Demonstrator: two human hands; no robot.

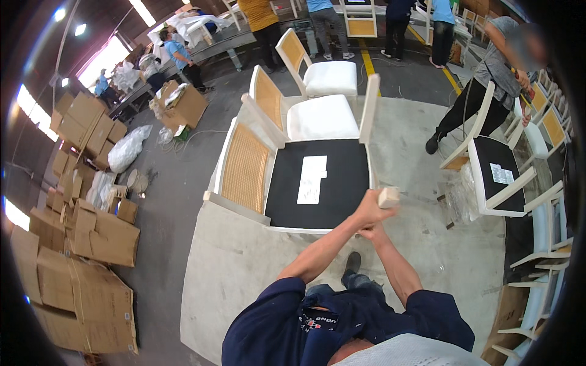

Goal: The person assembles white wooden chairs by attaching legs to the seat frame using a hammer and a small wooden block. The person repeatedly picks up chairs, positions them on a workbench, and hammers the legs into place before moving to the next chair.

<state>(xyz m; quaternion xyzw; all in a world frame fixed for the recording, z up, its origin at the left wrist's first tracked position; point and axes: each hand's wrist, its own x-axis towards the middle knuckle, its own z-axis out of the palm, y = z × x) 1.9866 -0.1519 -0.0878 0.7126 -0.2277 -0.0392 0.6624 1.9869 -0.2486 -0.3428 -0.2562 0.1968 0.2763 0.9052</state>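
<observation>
In front of me an upturned chair shows its black seat underside (287, 201), with white paper sheets (312, 180) on it. Its woven cane backrest (244, 161) is on the left side. A pale wooden leg (368, 110) sticks up at the far right corner. My left hand (370, 209) is closed around the near right leg (389, 197), just below its end. Lower down, close to the seat's near right corner, my right hand (371, 232) has its fingers curled. My left wrist partly covers it, so what it grips is hidden.
White-seated chairs (323, 117) stand just beyond. At right, a person (488, 79) works by another upturned chair (500, 174), with more chairs (543, 244) along the edge. Cardboard boxes (91, 287) pile up at left. Other people work at far benches (238, 46).
</observation>
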